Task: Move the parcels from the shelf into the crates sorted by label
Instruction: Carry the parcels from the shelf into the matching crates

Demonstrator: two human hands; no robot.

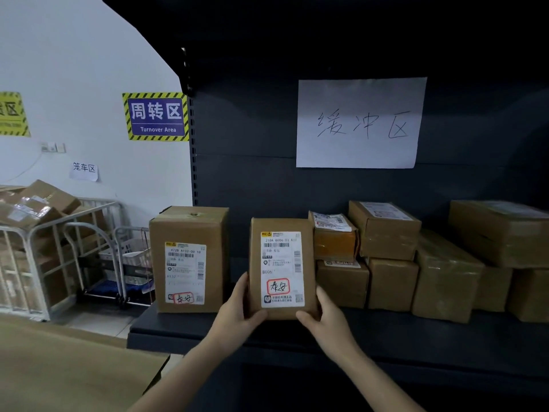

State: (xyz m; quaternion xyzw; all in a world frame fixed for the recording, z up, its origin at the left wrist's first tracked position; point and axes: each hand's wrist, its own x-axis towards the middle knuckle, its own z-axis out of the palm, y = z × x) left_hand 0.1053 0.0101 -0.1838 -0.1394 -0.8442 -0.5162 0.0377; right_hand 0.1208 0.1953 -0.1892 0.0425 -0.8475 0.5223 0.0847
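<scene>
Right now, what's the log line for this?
left hand + right hand: hold parcel | parcel: upright | shelf: more boxes

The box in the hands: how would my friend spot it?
Find the dark shelf under the white sign. The box is upright at its front, between a taller box and a stack. Only it is held by the left hand and right hand.

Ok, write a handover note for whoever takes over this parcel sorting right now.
Left hand and right hand grip the flat brown cardboard parcel by its lower corners, upright, white label facing the camera, at the dark shelf front.
On the shelf: tall brown cardboard box to its left, stack of brown cardboard parcels to its right.
Done: cannot tell; no crates in view.
Left: read the label, crate this parcel, then the rest.
</scene>
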